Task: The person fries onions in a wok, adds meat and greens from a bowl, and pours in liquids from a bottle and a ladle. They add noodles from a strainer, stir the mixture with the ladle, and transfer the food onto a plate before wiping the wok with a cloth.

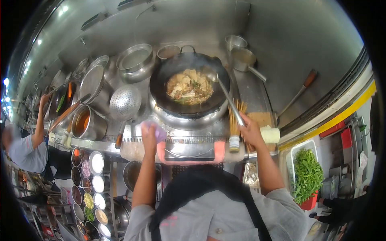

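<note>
A black wok (159,86) sits on the round steel burner ring in front of me. Inside it lies a steaming mix of pale slices, noodle-like strands and bits of green (189,87). My right hand (251,131) is wrapped round the handle of a long steel ladle (230,98), whose bowl rests at the right side of the food. At the counter's front edge, left of the wok, my left hand (149,135) grips a bunched purple cloth (159,132). A bamboo brush (234,126) stands beside the ladle handle, close to my right hand.
A perforated skimmer (125,102) and a pot of reddish liquid (91,124) stand to the left. Saucepans (243,59) sit behind, right of the wok. Ingredient containers (96,162) fill the lower left. Leafy greens (307,174) lie in a basket at right. A co-worker (28,150) works far left.
</note>
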`<state>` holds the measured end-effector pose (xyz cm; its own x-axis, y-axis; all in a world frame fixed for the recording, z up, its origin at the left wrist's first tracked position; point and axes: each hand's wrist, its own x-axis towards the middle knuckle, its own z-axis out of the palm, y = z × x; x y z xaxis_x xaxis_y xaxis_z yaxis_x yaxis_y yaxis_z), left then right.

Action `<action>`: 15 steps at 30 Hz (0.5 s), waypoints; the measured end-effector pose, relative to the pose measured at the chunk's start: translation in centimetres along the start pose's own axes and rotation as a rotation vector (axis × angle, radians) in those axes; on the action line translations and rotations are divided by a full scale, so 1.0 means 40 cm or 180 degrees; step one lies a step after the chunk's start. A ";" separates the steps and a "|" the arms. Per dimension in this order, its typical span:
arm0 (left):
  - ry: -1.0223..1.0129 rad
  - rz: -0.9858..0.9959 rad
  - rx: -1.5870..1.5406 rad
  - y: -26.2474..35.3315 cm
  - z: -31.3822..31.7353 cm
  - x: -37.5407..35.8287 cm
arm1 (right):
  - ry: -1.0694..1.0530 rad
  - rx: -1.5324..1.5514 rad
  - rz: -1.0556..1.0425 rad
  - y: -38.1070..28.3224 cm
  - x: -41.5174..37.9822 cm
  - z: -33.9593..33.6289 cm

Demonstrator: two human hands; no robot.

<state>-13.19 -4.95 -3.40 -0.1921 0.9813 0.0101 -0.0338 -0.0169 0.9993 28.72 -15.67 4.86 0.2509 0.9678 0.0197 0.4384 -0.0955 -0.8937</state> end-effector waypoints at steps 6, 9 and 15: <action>-0.0841 -0.1988 -0.1166 0.035 0.237 0.006 | -0.0195 0.0351 0.0260 -0.001 0.022 -0.010; -0.0965 -0.2090 -0.1290 0.050 0.307 0.018 | -0.0163 0.1269 0.0538 -0.001 -0.025 -0.026; -0.0924 -0.2568 -0.1432 0.020 0.356 0.060 | 0.0112 0.1396 0.0639 0.017 -0.083 -0.144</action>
<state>0.29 0.11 -2.05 0.3010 0.7380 -0.6040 -0.4332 0.6701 0.6028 33.15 -20.28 6.78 0.3256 0.9312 -0.1641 -0.0251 -0.1650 -0.9860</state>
